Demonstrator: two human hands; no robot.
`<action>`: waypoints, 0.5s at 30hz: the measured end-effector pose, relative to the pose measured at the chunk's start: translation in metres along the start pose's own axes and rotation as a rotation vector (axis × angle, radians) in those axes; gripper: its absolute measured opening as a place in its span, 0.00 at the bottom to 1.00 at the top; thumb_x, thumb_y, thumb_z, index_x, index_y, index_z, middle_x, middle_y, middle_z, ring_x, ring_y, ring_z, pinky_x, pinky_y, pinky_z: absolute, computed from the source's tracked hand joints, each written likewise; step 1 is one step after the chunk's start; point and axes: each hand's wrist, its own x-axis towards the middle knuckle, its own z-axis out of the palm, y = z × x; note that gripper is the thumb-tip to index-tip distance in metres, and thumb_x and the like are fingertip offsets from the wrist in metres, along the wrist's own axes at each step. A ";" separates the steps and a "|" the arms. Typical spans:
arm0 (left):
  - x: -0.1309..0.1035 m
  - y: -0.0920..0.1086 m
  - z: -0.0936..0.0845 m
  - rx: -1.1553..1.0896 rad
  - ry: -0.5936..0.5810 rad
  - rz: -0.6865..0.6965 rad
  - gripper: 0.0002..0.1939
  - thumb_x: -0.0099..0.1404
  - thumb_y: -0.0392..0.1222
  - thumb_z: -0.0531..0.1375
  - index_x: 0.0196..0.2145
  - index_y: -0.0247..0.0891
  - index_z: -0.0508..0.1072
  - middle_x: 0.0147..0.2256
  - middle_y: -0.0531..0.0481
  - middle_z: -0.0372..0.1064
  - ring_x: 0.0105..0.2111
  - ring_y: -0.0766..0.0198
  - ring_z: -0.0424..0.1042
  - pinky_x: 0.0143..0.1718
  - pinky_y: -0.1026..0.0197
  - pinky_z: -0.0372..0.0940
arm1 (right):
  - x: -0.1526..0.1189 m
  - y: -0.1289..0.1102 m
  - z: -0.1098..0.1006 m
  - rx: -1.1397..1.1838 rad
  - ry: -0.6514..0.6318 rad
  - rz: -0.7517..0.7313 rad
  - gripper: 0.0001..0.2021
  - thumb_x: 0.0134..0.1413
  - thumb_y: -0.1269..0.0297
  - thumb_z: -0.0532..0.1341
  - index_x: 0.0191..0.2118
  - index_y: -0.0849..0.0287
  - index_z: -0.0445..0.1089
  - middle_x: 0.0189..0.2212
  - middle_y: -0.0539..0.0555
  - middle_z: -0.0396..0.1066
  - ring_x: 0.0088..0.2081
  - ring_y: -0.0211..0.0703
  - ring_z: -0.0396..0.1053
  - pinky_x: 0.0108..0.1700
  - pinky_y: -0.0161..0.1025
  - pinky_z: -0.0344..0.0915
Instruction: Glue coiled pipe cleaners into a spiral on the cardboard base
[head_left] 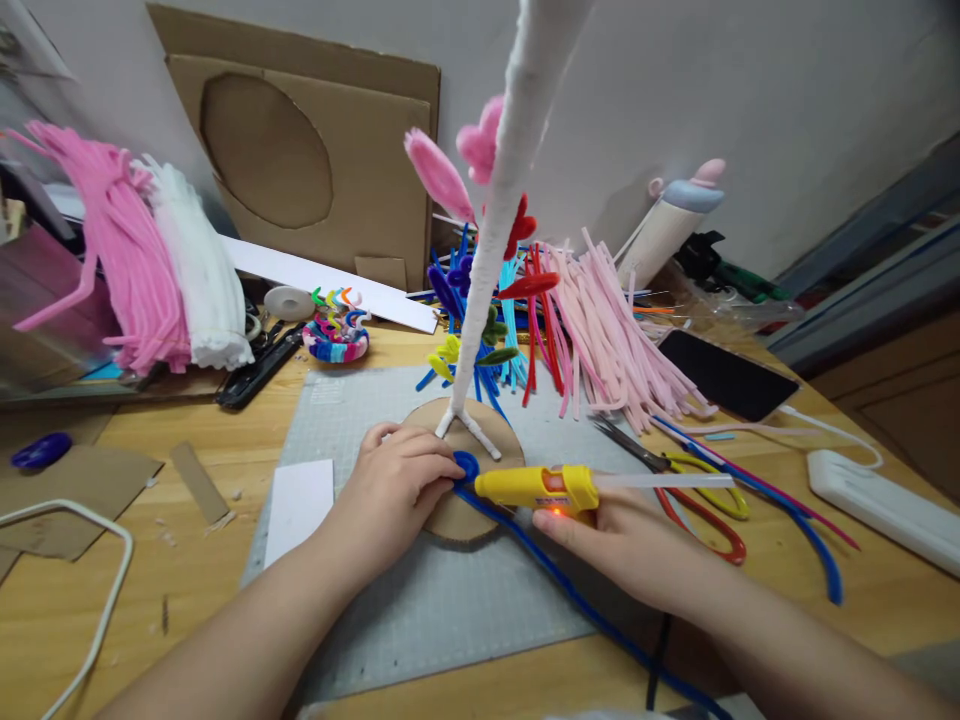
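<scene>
My left hand (397, 480) rests on the round cardboard base (457, 530), its fingers closed on the coiled end of a blue pipe cleaner (555, 575). The long tail of that pipe cleaner runs off toward the lower right. In my right hand (600, 535) is a yellow glue gun (536, 488), its light lit red and a clear glue stick poking out the back. Its nozzle points left, close to the blue coil; whether they touch I cannot tell. From the base rises a tall white wrapped stem (487, 250) with pink, red, blue, green and yellow fuzzy shapes on it.
A grey cutting mat (375, 620) lies under the base. Scissors (675, 470), a phone (727, 375) and a white power strip (885, 505) are to the right. Pink pipe cleaners (124, 240) stand at the left; cardboard sheets (375, 140) lean on the wall.
</scene>
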 end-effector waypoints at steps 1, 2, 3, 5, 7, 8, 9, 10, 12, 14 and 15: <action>0.000 0.000 0.000 -0.002 0.003 -0.011 0.07 0.65 0.38 0.58 0.36 0.48 0.75 0.39 0.58 0.76 0.43 0.63 0.70 0.48 0.53 0.48 | 0.000 0.000 0.001 -0.005 0.000 -0.005 0.21 0.59 0.51 0.56 0.56 0.48 0.67 0.51 0.51 0.71 0.51 0.50 0.68 0.54 0.47 0.63; 0.000 0.000 0.000 -0.003 0.006 -0.022 0.07 0.64 0.37 0.58 0.36 0.47 0.75 0.39 0.58 0.75 0.43 0.63 0.70 0.49 0.53 0.48 | 0.000 0.001 0.002 -0.010 0.001 -0.009 0.21 0.60 0.51 0.56 0.57 0.48 0.66 0.51 0.51 0.71 0.51 0.50 0.68 0.55 0.47 0.63; -0.001 0.001 0.001 -0.002 0.009 -0.030 0.07 0.64 0.36 0.59 0.36 0.47 0.75 0.39 0.58 0.75 0.43 0.64 0.70 0.49 0.53 0.47 | 0.000 0.001 0.003 -0.016 0.002 -0.010 0.21 0.60 0.51 0.56 0.57 0.47 0.66 0.51 0.51 0.71 0.51 0.50 0.68 0.54 0.47 0.63; -0.001 0.002 0.001 0.002 0.012 -0.037 0.08 0.63 0.36 0.59 0.37 0.47 0.75 0.40 0.58 0.75 0.43 0.64 0.70 0.51 0.52 0.46 | 0.001 0.003 0.005 -0.036 0.009 -0.010 0.20 0.60 0.51 0.55 0.57 0.46 0.66 0.51 0.50 0.71 0.51 0.50 0.68 0.54 0.47 0.63; -0.002 0.003 0.001 0.009 0.012 -0.042 0.08 0.63 0.35 0.59 0.38 0.48 0.75 0.41 0.58 0.75 0.44 0.63 0.70 0.53 0.51 0.45 | 0.001 0.005 0.006 -0.063 0.018 -0.007 0.20 0.61 0.50 0.54 0.57 0.45 0.66 0.50 0.49 0.71 0.50 0.50 0.68 0.53 0.47 0.64; -0.002 0.004 0.001 0.013 0.015 -0.045 0.08 0.63 0.35 0.59 0.37 0.48 0.75 0.41 0.58 0.75 0.45 0.63 0.70 0.54 0.51 0.44 | 0.002 0.005 0.007 -0.075 0.021 -0.004 0.20 0.61 0.50 0.54 0.56 0.45 0.66 0.50 0.49 0.72 0.50 0.50 0.69 0.52 0.47 0.64; -0.002 0.004 0.001 0.016 0.017 -0.049 0.09 0.63 0.35 0.59 0.37 0.48 0.75 0.41 0.58 0.76 0.46 0.62 0.70 0.54 0.50 0.43 | 0.002 0.006 0.007 -0.083 0.023 -0.002 0.20 0.61 0.50 0.54 0.56 0.45 0.66 0.49 0.49 0.72 0.49 0.51 0.69 0.52 0.47 0.65; -0.002 0.005 0.002 0.018 0.022 -0.052 0.09 0.62 0.35 0.59 0.37 0.48 0.75 0.41 0.58 0.76 0.47 0.62 0.70 0.55 0.50 0.43 | 0.002 0.006 0.007 -0.088 0.027 0.001 0.20 0.60 0.50 0.54 0.56 0.45 0.66 0.48 0.49 0.73 0.48 0.51 0.70 0.51 0.48 0.65; -0.003 0.006 0.002 0.019 0.031 -0.056 0.08 0.62 0.35 0.59 0.37 0.48 0.75 0.41 0.59 0.76 0.48 0.61 0.69 0.56 0.49 0.41 | 0.001 0.007 0.007 -0.093 0.036 0.009 0.20 0.60 0.49 0.54 0.55 0.45 0.67 0.48 0.49 0.73 0.47 0.51 0.70 0.50 0.47 0.66; -0.003 0.006 0.001 0.018 0.032 -0.063 0.08 0.62 0.35 0.59 0.37 0.48 0.75 0.41 0.59 0.76 0.49 0.61 0.69 0.57 0.49 0.41 | 0.000 0.005 0.006 -0.093 0.046 0.014 0.19 0.60 0.49 0.54 0.54 0.46 0.69 0.48 0.49 0.73 0.47 0.51 0.70 0.51 0.47 0.66; -0.003 0.007 0.001 0.017 0.030 -0.067 0.08 0.62 0.35 0.59 0.37 0.48 0.75 0.40 0.59 0.76 0.49 0.61 0.69 0.57 0.49 0.41 | -0.001 0.005 0.004 -0.094 0.048 0.019 0.19 0.60 0.49 0.54 0.53 0.46 0.69 0.48 0.49 0.73 0.48 0.51 0.70 0.51 0.47 0.66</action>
